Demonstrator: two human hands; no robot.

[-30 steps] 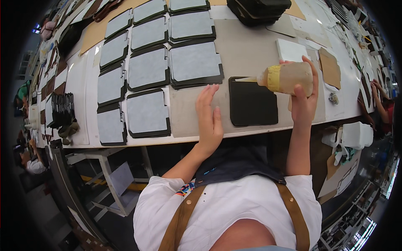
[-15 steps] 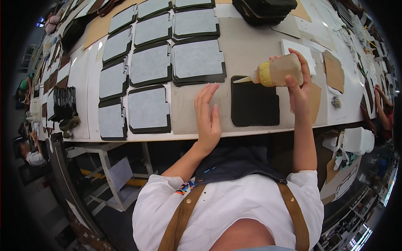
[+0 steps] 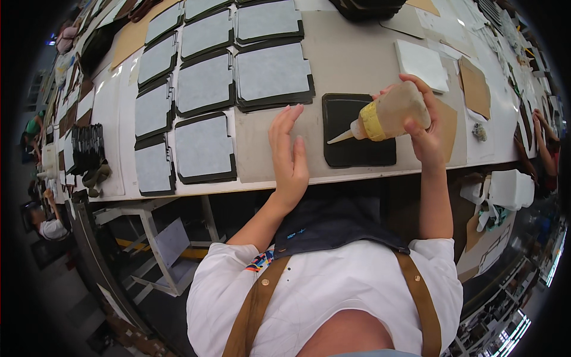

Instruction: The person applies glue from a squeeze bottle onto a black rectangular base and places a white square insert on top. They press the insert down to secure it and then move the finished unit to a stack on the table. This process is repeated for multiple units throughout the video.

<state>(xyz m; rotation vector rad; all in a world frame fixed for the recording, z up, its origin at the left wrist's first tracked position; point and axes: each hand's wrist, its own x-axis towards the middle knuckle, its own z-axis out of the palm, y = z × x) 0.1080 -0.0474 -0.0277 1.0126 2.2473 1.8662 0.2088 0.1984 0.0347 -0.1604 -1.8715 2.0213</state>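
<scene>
My right hand (image 3: 429, 122) is wrapped round a squeeze bottle (image 3: 395, 113) with a cloudy body, a yellow band and a long pale nozzle. The bottle is tilted, its nozzle pointing down and left over the left part of a black rectangular panel (image 3: 357, 156). Whether the tip touches the panel I cannot tell. To the panel's left, my left hand (image 3: 289, 154) is held open with its fingers stretched out, holding nothing. Beyond it, rows of black pieces topped with pale grey sheets (image 3: 205, 147) lie in overlapping stacks on the table.
A white block-like stack (image 3: 421, 65) and brown card pieces (image 3: 474, 89) lie at the right. A dark stack (image 3: 369, 7) sits at the far edge of view. White bags (image 3: 510, 190) are below the table's right side. Other people's arms show at both edges.
The bottle's nozzle has moved down and left along the black panel, from near its top edge toward its left side. My left hand has shifted slightly left, still open.
</scene>
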